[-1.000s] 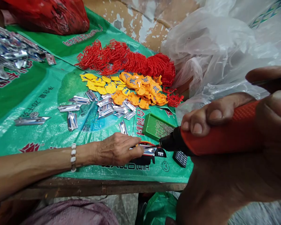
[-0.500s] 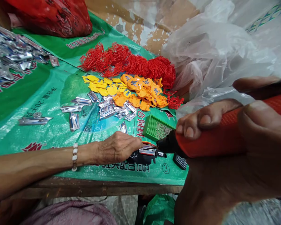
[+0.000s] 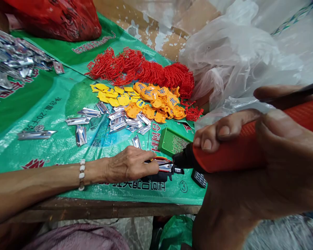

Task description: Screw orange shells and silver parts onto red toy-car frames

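In my right hand [image 3: 281, 139] is a red electric screwdriver [image 3: 234, 152] with a black nose, fingers wrapped round its body. Its thin bit points left over a black plastic toy piece [image 3: 160, 176] lying on the green sheet. My left hand [image 3: 131, 164] grips the near-left end of this piece, thumb and forefinger beside the bit's tip. A silver part with red and yellow edging [image 3: 165, 166] sits on top of the black piece. Whether the tip touches a screw is hidden by my fingers. Just behind stands a green perforated tray [image 3: 168, 151] holding many small screws.
Piles of red plastic frames [image 3: 151, 73], orange pieces [image 3: 159, 100], yellow pieces [image 3: 117, 95] and silver parts [image 3: 118, 121] lie behind my hands. More silver parts [image 3: 13, 59] heap at far left, near a red bag [image 3: 54, 21]. Clear plastic bags [image 3: 237, 52] crowd the right.
The screwdriver bit has moved left along the piece, its tip now at my left fingers. My left thumb and forefinger have parted slightly. The whole view has shifted a little.
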`<state>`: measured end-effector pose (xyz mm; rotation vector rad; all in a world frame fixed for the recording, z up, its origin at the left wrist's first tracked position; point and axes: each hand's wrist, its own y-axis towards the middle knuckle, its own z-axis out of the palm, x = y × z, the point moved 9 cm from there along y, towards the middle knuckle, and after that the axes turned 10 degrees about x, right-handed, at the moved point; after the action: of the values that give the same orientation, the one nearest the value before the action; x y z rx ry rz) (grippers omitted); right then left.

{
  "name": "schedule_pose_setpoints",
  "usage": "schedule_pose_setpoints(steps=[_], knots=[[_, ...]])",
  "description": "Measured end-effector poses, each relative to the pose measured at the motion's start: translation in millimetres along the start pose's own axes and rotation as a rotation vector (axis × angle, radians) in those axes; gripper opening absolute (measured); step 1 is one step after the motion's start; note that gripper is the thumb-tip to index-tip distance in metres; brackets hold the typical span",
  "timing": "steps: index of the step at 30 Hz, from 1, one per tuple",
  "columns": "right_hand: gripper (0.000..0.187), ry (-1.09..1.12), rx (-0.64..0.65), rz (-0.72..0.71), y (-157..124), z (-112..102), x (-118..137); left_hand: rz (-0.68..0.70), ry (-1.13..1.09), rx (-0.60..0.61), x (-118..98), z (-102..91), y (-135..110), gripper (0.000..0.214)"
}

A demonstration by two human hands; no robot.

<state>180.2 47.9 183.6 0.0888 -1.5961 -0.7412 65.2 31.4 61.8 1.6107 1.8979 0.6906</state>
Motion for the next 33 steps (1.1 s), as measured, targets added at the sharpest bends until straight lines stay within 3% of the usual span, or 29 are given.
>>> schedule_pose_setpoints(steps=[2, 7, 9, 12, 17, 23, 33], knots=[[0.004, 0.0, -0.016, 0.059, -2, -1, -2, 0.007, -0.007, 0.017, 0, 2.3, -1, 0.022], [0.007, 0.039, 0.063, -0.023, -2, 3, 5, 0.01, -0.011, 0.017, 1, 4.7, -3, 0.02], [0.005, 0.05, 0.075, 0.005, -3, 3, 2, 0.02, -0.018, 0.016, 0, 4.8, -4, 0.019], [0.012, 0.033, 0.086, 0.011, -3, 5, 2, -0.002, -0.055, 0.028, 3, 6.9, -5, 0.018], [0.026, 0.062, -0.027, -0.024, -1, -5, 4, -0.05, -0.162, 0.076, 11, 14.1, -10, 0.016], [0.038, 0.074, 0.123, -0.082, 3, -1, 1, -0.069, -0.185, 0.078, 13, 13.4, -10, 0.011], [0.038, 0.108, 0.111, -0.098, 0, 0, 2, -0.09, -0.182, 0.106, 16, 16.7, -12, 0.013]])
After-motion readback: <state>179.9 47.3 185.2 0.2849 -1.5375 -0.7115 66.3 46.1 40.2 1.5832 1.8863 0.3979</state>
